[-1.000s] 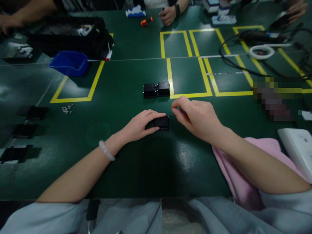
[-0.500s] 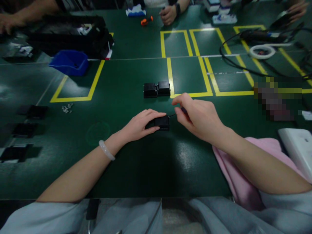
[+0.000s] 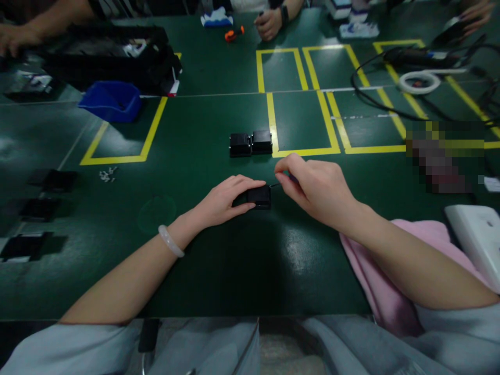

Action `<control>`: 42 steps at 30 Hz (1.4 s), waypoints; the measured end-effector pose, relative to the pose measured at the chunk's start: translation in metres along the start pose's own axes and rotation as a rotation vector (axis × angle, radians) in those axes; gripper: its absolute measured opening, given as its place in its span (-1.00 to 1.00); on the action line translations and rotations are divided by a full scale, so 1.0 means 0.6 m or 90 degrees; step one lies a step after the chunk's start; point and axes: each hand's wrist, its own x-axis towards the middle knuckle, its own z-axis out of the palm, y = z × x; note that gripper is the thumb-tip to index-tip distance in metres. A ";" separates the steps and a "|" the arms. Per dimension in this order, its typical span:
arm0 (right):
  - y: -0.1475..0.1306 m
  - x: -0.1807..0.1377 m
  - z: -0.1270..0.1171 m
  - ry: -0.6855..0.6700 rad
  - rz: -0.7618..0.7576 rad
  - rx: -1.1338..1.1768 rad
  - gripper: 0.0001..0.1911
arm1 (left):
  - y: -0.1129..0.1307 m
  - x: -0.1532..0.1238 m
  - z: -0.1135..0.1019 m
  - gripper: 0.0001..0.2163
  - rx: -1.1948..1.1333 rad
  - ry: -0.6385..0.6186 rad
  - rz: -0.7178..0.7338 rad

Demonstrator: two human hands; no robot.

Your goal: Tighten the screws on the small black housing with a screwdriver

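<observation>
A small black box (image 3: 259,196) lies on the green table, gripped by my left hand (image 3: 228,200) between thumb at the near side and fingers at the far side. My palm hides its left part. My right hand (image 3: 312,185) is closed, thumb and forefinger pinched around a screwdriver (image 3: 275,185). Its thin shaft reaches the box's far right corner, while the handle is mostly hidden in my palm. Just beyond the hands sit two similar black boxes (image 3: 250,143), side by side. Loose silvery screws (image 3: 107,174) are scattered to the left.
Several dark flat pieces (image 3: 39,208) lie at the left. A blue bin (image 3: 111,101) stands before a large black housing (image 3: 109,57). Cables (image 3: 355,83) coil at the back right. A pink cloth (image 3: 394,276) lies under my right forearm. Co-workers' hands (image 3: 269,26) rest across the table.
The thumb and forefinger of my right hand have come together around the screwdriver from a wider spread. My left hand and the box have stayed in place.
</observation>
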 end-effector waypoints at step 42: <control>-0.003 0.000 -0.001 0.010 0.050 0.044 -0.78 | -0.003 0.000 0.002 -0.57 -0.001 0.000 0.002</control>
